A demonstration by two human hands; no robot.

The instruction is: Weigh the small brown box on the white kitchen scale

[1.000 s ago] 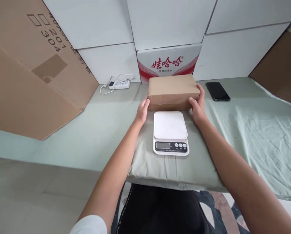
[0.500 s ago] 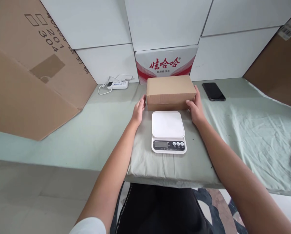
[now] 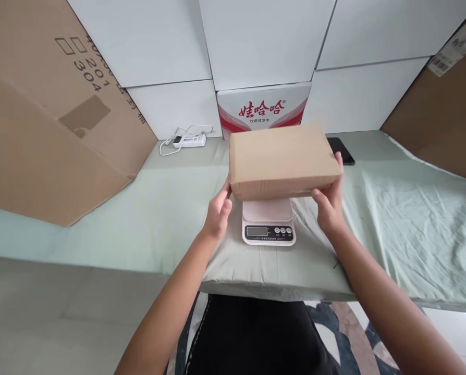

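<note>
Both bare hands grip a plain brown rectangular cardboard box (image 3: 280, 160) by its short ends and hold it in the air, roughly level, over the back part of a small white digital kitchen scale (image 3: 268, 225). The left hand (image 3: 218, 214) clasps the box's left end, fingers at its lower corner; the right hand (image 3: 330, 202) clasps the right end, thumb under the front edge and fingers up the side. The box covers most of the scale's weighing plate; whether it touches the plate cannot be told. The scale's display and three buttons show below the box's front edge.

The scale sits on a pale green cloth-covered table (image 3: 393, 229), near its front edge, straight ahead of the person. A black phone (image 3: 341, 150) lies flat near the table's back edge, just right of the box, partly hidden by it. A white power strip with a coiled cord (image 3: 187, 140) lies at the back edge, left of the box. A white carton with red print (image 3: 262, 105) stands against the back wall of white boxes. A large brown cardboard sheet (image 3: 49, 114) leans at the left, another brown cardboard panel (image 3: 440, 109) at the right.
</note>
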